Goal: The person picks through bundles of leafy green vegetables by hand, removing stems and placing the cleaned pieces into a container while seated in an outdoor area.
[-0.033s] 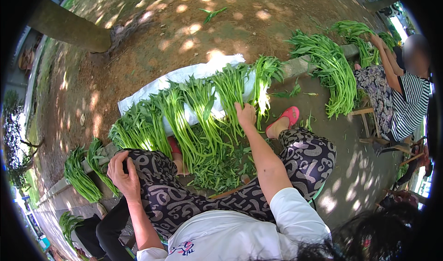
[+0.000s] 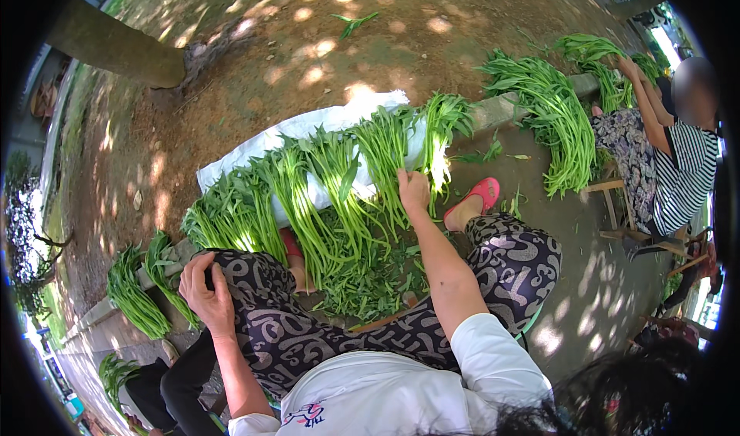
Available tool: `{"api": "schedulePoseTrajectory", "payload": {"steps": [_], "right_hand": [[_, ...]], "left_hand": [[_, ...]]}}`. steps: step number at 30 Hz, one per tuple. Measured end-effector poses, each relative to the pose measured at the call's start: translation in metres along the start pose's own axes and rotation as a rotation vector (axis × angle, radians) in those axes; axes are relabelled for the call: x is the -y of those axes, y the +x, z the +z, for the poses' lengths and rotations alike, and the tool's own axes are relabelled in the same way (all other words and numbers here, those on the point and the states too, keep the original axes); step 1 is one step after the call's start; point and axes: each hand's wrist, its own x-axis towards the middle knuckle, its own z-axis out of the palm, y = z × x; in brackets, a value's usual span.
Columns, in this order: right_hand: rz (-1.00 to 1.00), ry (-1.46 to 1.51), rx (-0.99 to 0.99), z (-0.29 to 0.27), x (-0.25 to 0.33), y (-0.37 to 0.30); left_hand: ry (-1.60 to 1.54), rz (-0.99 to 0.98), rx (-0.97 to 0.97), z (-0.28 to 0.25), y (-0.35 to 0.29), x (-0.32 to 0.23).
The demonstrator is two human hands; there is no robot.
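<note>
Bunches of water spinach (image 2: 339, 170), long green stems with narrow leaves, lie side by side across a white woven sheet (image 2: 239, 149) in front of my legs. My right hand (image 2: 415, 191) is closed at the stems of a bunch right of the middle; its fingertips are partly hidden against the greens. My left hand (image 2: 208, 293) rests on my left knee, fingers bent loosely with the thumb apart, and holds nothing. Between my feet lies a heap of cut stems and loose leaves (image 2: 358, 286).
A large pile of water spinach (image 2: 543, 116) lies on the low curb (image 2: 497, 112) at right, near a seated person in a striped top (image 2: 682, 166). Smaller bunches (image 2: 137, 293) sit at left, near another person's dark-clothed leg (image 2: 189, 370). A tree trunk (image 2: 116, 44) stands at far left.
My right hand has shifted very slightly to the right along the stems. My left hand and the bunches have stayed in place.
</note>
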Motion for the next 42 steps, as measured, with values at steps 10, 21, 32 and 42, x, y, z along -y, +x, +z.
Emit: {"api": "schedulePoseTrajectory", "payload": {"steps": [10, 21, 32, 42], "right_hand": [[0.1, -0.035, -0.289, -0.024, -0.04, 0.063], [0.229, -0.154, -0.009, -0.03, -0.018, 0.085], [0.244, -0.029, 0.005, -0.014, -0.023, 0.103], [0.122, 0.098, -0.062, -0.023, -0.049, 0.113]], "left_hand": [[-0.043, -0.016, 0.018, 0.004, 0.001, 0.004], [-0.011, -0.042, 0.027, 0.007, 0.003, 0.003], [0.031, -0.077, 0.041, 0.007, 0.005, -0.002], [0.031, -0.06, 0.034, 0.008, 0.005, -0.002]]}}
